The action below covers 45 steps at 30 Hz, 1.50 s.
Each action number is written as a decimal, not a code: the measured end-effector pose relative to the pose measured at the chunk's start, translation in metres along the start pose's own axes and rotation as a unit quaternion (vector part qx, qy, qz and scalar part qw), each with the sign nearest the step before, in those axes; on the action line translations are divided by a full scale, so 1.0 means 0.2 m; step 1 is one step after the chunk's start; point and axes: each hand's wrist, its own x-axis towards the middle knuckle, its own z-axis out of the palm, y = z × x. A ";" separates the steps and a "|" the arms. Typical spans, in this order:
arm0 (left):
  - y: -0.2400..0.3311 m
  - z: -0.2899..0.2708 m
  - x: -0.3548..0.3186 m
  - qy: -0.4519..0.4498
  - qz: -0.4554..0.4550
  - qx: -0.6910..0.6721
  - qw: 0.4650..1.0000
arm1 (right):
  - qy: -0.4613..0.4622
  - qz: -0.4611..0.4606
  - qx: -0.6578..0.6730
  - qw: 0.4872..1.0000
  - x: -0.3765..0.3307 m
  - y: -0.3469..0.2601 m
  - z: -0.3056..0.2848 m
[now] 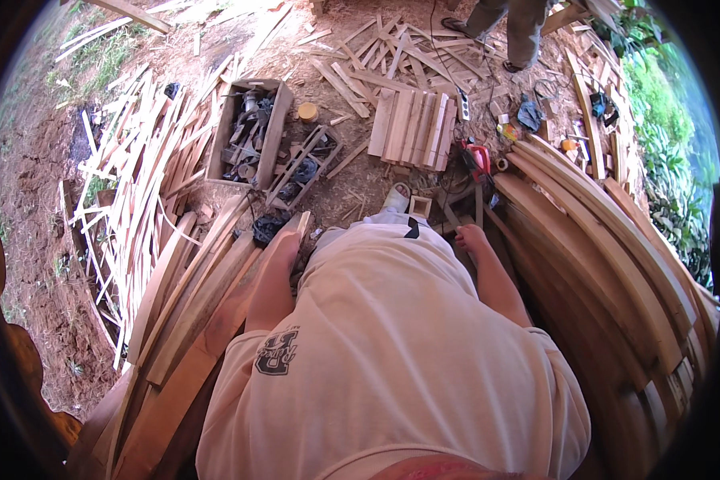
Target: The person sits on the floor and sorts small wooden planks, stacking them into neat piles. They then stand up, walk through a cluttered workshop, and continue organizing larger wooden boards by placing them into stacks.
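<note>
My left hand (283,250) hangs beside my left hip, against the light end of a wooden plank (304,222). Its fingers are mostly hidden, so I cannot see whether they grip the wood. A black plastic bag (269,230) lies just beyond it. On the other side, my right hand (470,238) is low beside my right hip, its fingers curled in. What they hold, if anything, is hidden. Near that hand are a small wooden frame (420,206) and the stacked boards (568,240) on my right.
Ahead stand a wooden toolbox (278,128), a smaller divided crate (328,152), a yellow lid (308,111) and a pile of cut boards (412,128). A red power tool (478,160) sits right of it. Wood strips (160,152) litter the left; another person's legs (528,36) show far off.
</note>
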 end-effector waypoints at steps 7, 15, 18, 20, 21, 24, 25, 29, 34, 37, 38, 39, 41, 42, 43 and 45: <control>0.15 -0.04 -0.10 -0.037 -0.019 -0.045 0.998 | 0.002 -0.015 -0.001 1.000 -0.05 -0.06 0.09; 0.02 -0.11 -0.01 -0.012 -0.115 -0.115 0.987 | 0.015 -0.009 0.018 1.000 -0.05 0.09 0.14; -0.30 -0.14 0.13 -0.017 -0.019 0.021 0.999 | -0.007 0.004 0.010 1.000 -0.06 0.13 0.16; -0.31 -0.11 0.13 -0.044 0.009 0.025 0.999 | -0.013 0.015 0.001 1.000 -0.07 0.16 0.18; -0.19 -0.08 0.05 -0.075 -0.010 -0.030 0.997 | -0.007 0.023 0.010 1.000 -0.07 0.20 0.19; -0.07 -0.11 -0.06 -0.123 -0.100 -0.014 0.987 | -0.010 0.033 0.010 0.999 -0.09 0.23 0.21; -0.05 -0.12 -0.06 -0.134 -0.132 0.026 0.982 | -0.011 0.031 0.011 0.999 -0.09 0.23 0.22; 0.01 -0.11 -0.15 -0.079 -0.205 -0.121 0.968 | -0.002 0.020 0.013 1.000 -0.11 0.21 0.25; -0.06 -0.15 -0.14 -0.115 -0.134 -0.139 0.974 | 0.003 0.001 0.020 1.000 -0.12 0.20 0.26; 0.09 -0.14 -0.30 -0.091 -0.103 -0.091 0.986 | 0.002 -0.001 0.032 0.999 -0.12 0.17 0.27; 0.02 -0.15 -0.25 -0.101 -0.121 -0.092 0.983 | 0.000 -0.003 0.037 0.999 -0.13 0.17 0.28; -0.04 -0.15 -0.20 -0.110 -0.136 -0.094 0.980 | -0.003 0.003 0.031 1.000 -0.15 0.19 0.29; -0.12 -0.15 -0.08 -0.124 -0.150 -0.100 0.976 | -0.001 0.005 0.024 1.000 -0.14 0.20 0.30; -0.10 -0.15 -0.08 -0.126 -0.147 -0.106 0.975 | -0.002 0.006 0.018 1.000 -0.13 0.22 0.30; -0.09 -0.15 -0.07 -0.128 -0.143 -0.116 0.975 | -0.003 0.007 0.013 1.000 -0.13 0.25 0.30; -0.07 -0.16 -0.08 -0.130 -0.123 -0.130 0.975 | -0.001 0.011 0.004 1.000 -0.13 0.26 0.30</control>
